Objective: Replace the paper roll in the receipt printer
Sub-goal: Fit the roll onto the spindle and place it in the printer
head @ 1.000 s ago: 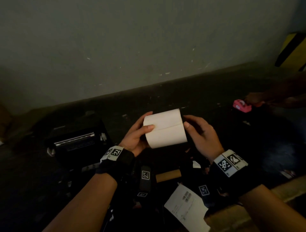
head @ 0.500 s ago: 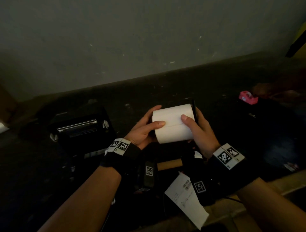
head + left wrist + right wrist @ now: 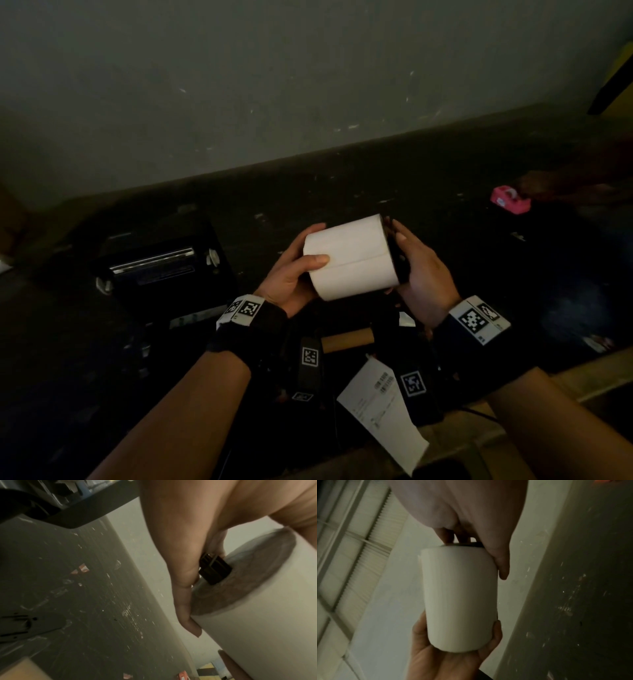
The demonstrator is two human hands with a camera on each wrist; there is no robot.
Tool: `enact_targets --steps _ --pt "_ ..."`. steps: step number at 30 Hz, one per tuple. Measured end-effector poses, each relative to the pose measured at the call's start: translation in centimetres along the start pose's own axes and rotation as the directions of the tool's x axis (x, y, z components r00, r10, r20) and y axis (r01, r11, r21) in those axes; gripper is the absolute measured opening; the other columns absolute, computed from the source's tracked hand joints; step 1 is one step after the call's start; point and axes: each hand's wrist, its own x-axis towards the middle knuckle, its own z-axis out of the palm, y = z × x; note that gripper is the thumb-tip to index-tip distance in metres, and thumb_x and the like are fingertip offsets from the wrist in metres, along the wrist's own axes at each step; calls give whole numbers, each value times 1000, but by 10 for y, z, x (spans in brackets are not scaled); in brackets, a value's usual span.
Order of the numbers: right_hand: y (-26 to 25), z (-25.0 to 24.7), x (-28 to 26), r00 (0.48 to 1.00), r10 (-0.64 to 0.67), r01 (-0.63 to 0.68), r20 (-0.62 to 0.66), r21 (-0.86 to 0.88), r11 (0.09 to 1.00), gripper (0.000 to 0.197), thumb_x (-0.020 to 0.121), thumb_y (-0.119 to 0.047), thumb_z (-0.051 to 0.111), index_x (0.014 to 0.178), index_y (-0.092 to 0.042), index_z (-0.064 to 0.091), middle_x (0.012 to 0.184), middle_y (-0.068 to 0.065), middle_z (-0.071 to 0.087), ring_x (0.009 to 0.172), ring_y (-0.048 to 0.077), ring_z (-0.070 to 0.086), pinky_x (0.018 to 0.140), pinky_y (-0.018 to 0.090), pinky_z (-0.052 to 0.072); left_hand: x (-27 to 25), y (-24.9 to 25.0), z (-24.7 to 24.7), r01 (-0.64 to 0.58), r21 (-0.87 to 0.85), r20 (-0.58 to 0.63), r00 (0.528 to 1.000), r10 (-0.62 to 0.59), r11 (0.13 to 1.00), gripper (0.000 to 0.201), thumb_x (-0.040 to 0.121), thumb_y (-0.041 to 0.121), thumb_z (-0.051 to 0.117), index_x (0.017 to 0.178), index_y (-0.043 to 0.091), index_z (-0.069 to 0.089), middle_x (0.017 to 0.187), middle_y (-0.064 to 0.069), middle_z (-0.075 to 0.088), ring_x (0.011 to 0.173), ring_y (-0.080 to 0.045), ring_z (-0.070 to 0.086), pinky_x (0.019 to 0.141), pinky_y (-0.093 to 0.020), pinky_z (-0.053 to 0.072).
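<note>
Two hands [image 3: 294, 274] [image 3: 424, 274] around one paper roll [image 3: 352, 257]

a pink tape dispenser [image 3: 509, 199] sat far off to the right on the dark table [image 3: 376, 181], well apart from everything else. close to the near edge lay a printed slip of paper [image 3: 383, 411], one corner hanging past the edge, and just behind it a bare cardboard tube [image 3: 347, 340] lay on its side. small pale scraps [image 3: 82, 569] were scattered over the tabletop. a plain greyish wall [image 3: 274, 85] rose behind the table, with something yellow and black [image 3: 616, 78] at its right end.
</note>
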Motion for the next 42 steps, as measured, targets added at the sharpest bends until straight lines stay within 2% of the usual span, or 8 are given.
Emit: enact_targets --steps 2,4,7,20,28,32,38,42 --pt "0 0 2 1000 22 -22 -13 -8 1000 36 94 -39 37 128 -37 46 126 -4 56 112 11 57 98 36 48 1 1 0 1 6 -2 1000 -1 1000 55 71 8 59 120 32 54 131 -6 50 121 -34 48 82 -48 51" --pt "0 0 4 997 53 -53 -50 12 999 23 93 -40 38 111 -49 50 126 -1 55 112 18 56 98 48 46 2 1 1 -1 14 -1 1000 1 1000 56 70 8 59 121 33 54 131 -6 50 120 -34 49 80 -48 52" --pt "-2 1 1 993 57 -54 -98 32 998 18 94 -35 39 94 -50 50 119 0 56 107 22 58 93 52 48 3 2 1 -7 2 1 1000 7 1000 56 71 8 58 120 32 55 130 -6 51 119 -33 50 79 -47 52" --pt "5 -8 -3 996 22 -11 -89 120 993 21 94 -26 41 101 -42 52 124 0 54 114 24 56 96 55 46 4 5 9 -27 8 36 999 27 1000 52 70 5 58 114 32 58 128 -5 51 117 -32 50 79 -45 53" --pt "5 -10 3 990 -44 35 -131 -73 997 16 85 -44 46 93 -54 56 126 -6 55 116 17 54 97 51 46 5 9 16 -65 11 71 995 64 998 52 69 3 57 112 31 57 125 -5 52 116 -31 50 82 -46 51" --pt "3 -9 5 992 -2 -15 -130 -135 991 12 87 -48 42 95 -51 50 122 -3 55 112 19 55 96 51 46 6 9 15 -67 28 54 996 65 997 53 69 2 58 113 30 56 128 -6 50 117 -31 50 82 -45 51" --pt "6 1 5 993 115 -117 -22 -119 986 61 83 -49 52 137 -37 25 115 -8 46 97 11 52 78 34 50 9 -1 10 -45 125 29 999 42 991 55 69 2 64 114 33 57 133 -10 46 120 -34 48 82 -46 52" --pt "13 7 7 986 114 -125 -125 -79 989 61 79 -44 61 134 -37 35 123 -3 50 99 15 55 80 38 53 6 -6 9 -26 130 1 1000 26 991 53 75 -1 64 113 35 55 132 -7 45 120 -33 47 92 -53 49"
